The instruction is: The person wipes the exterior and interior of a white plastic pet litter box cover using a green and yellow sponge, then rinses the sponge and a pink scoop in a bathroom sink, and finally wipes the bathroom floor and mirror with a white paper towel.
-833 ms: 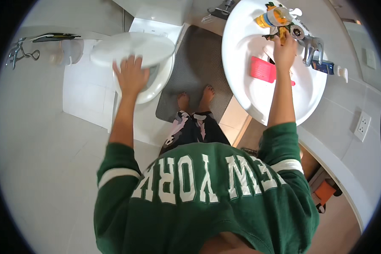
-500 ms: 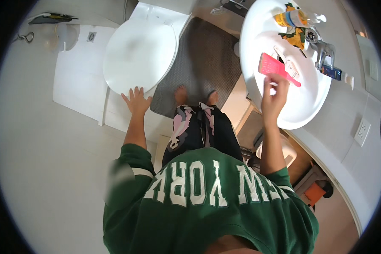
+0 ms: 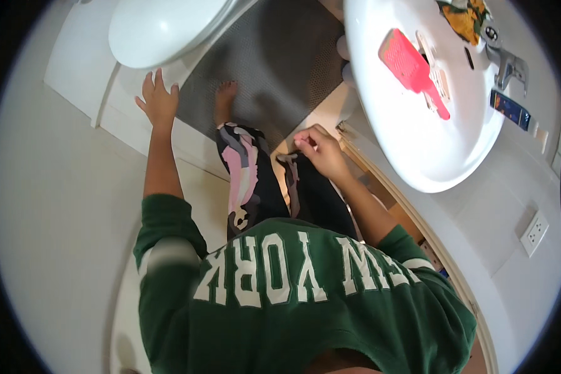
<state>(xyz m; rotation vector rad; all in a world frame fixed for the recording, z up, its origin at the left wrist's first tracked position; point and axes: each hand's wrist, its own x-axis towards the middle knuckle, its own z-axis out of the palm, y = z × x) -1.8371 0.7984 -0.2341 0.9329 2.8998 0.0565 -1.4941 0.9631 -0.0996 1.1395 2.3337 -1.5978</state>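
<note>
My left hand (image 3: 160, 103) reaches forward with its fingers spread, holding nothing, just short of the rim of the white toilet lid (image 3: 162, 31). My right hand (image 3: 323, 149) hangs above my right leg, left of the sink. Its fingers are curled in toward the thumb, and nothing shows in them. Inside the white sink (image 3: 430, 168) lies a pink paddle hairbrush (image 3: 410, 62), handle toward me. Partly under it is a pale comb-like piece (image 3: 439, 81), whose exact kind I cannot tell.
A chrome faucet (image 3: 511, 68) stands at the sink's right rim, with a dark blue tube (image 3: 510, 111) beside it. A yellow and green cloth (image 3: 464, 23) lies at the far side. Grey mat (image 3: 274, 68) underfoot; a power outlet (image 3: 534, 234) on the right wall.
My right hand has left the hairbrush and moved left, away from the sink. My left hand has shifted left with the turning view. The toilet and the sink's far end slid toward the top edge.
</note>
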